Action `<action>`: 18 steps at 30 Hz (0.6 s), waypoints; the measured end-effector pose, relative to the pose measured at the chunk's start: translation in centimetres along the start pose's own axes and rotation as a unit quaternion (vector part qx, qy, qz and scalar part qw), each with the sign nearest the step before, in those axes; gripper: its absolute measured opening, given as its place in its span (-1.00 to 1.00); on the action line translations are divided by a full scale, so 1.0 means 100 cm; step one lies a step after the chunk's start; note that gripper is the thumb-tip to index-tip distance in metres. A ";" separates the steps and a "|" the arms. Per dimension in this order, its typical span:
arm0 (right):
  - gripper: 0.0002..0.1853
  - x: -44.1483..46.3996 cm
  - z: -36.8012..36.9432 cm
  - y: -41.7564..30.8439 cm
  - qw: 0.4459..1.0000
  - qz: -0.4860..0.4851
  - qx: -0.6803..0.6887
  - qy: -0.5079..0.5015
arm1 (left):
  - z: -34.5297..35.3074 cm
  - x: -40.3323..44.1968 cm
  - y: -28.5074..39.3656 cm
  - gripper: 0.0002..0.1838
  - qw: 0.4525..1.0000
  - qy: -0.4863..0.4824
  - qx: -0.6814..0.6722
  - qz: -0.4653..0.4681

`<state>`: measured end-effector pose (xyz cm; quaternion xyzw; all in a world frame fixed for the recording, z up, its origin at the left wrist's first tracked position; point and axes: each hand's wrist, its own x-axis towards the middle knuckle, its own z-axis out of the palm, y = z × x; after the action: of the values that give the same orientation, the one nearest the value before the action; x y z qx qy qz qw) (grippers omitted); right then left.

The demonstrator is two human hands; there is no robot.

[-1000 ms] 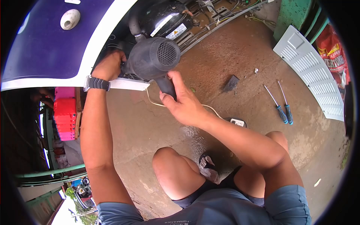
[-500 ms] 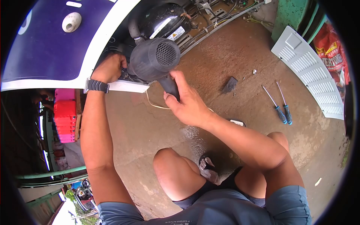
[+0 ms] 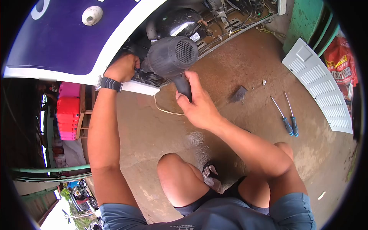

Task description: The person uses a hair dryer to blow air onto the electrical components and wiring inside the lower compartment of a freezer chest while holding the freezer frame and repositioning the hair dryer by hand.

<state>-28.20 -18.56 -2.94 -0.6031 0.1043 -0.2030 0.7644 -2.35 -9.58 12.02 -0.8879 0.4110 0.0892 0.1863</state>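
My right hand [image 3: 199,101] is wrapped round the handle of a dark grey hair dryer [image 3: 168,56], whose round mesh end faces up and to the right. The dryer's nozzle points left, close to my left hand [image 3: 123,68]. That hand reaches into the open bottom of a purple and white appliance [image 3: 69,42], thumb and finger pressed together beside dark wires [image 3: 151,78]. What it pinches, if anything, is hidden. A black watch [image 3: 110,84] is on my left wrist. Behind the dryer sits a black compressor [image 3: 180,23].
Two blue-handled screwdrivers [image 3: 290,125] lie on the wet floor [image 3: 153,134], right of a small black piece [image 3: 239,94]. A slotted white panel [image 3: 320,84] leans at the right near a red bag [image 3: 339,61]. A pale cord [image 3: 165,110] runs below the dryer. Red and pink containers [image 3: 68,111] stand left.
The view has shifted, so the appliance, the dryer and both hands appear farther right. The dryer stays in my right hand, and my left hand remains inside the appliance.
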 end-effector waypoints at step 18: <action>-0.37 0.000 0.003 -0.001 0.999 0.006 -0.037 -0.019 | -0.002 -0.004 0.008 -0.71 1.000 0.007 -0.008 -0.011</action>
<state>-28.13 -18.30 -2.79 -0.6336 0.1010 -0.1830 0.7449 -3.20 -9.86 12.12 -0.8946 0.4015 0.0842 0.1770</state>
